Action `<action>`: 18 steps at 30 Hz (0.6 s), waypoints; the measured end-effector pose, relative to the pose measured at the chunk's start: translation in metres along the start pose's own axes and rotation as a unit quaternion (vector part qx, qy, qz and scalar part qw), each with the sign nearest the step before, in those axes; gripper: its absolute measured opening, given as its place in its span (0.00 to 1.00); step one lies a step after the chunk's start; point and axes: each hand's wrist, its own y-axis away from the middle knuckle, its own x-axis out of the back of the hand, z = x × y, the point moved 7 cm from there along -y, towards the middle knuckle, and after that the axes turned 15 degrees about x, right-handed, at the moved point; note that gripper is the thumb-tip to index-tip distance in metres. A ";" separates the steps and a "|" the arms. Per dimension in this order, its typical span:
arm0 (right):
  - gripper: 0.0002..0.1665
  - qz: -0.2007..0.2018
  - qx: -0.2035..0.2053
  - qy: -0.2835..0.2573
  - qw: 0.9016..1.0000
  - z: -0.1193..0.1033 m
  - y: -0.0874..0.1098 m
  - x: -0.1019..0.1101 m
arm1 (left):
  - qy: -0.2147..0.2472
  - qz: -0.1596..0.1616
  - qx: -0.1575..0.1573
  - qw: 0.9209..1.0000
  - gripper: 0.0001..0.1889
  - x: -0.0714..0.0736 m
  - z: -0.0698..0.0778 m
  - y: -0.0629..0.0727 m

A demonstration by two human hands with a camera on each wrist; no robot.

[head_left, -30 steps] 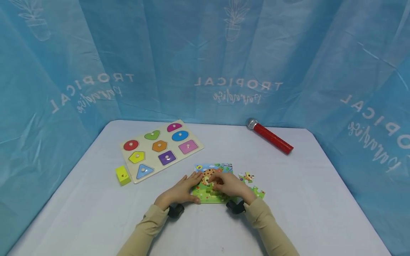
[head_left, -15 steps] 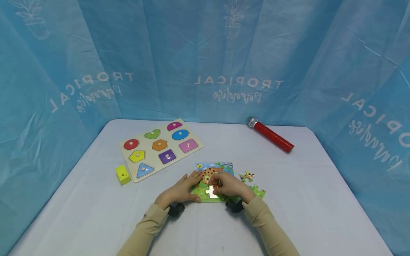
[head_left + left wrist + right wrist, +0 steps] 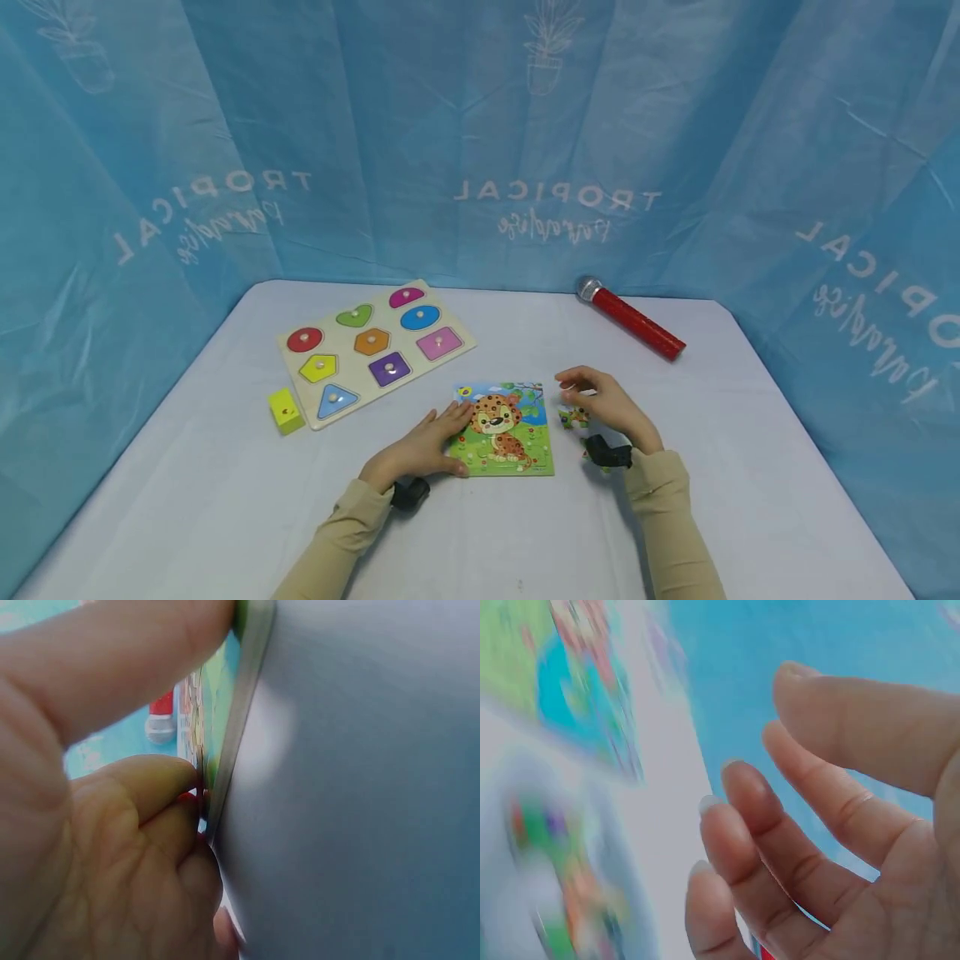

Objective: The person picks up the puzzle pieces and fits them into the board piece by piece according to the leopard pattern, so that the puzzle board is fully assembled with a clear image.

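A leopard jigsaw puzzle lies flat on the white table, its picture filled across the board. My left hand rests on its left side with fingers spread, the thumb by the near corner. Up close in the left wrist view, the thumb and fingers lie along the puzzle's edge. Beyond the right side, my right hand hovers with loosely bent fingers and holds nothing. Under it a loose puzzle piece shows, blurred in the right wrist view. Another green piece is mostly hidden behind the right wrist.
At the back left lies a board of knobbed shapes, with a yellow block beside its near corner. A red microphone lies at the back right. Blue printed cloth hangs around the table.
My right hand pressed a piece into the gap at the puzzle's lower middle, let go, and moved right over the loose pieces. The left hand has stayed in place.
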 end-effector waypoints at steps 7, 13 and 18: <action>0.40 -0.018 -0.017 -0.036 0.999 0.041 0.019 0.019 | -0.001 -0.002 0.000 1.000 0.48 0.002 0.001 0.003; 0.35 -0.036 -0.020 0.022 0.999 0.042 0.013 0.013 | 0.003 0.001 0.000 1.000 0.48 0.003 0.001 0.002; 0.24 0.020 -0.061 0.065 0.996 0.038 0.011 0.014 | 0.002 -0.002 -0.003 1.000 0.48 0.001 0.000 0.000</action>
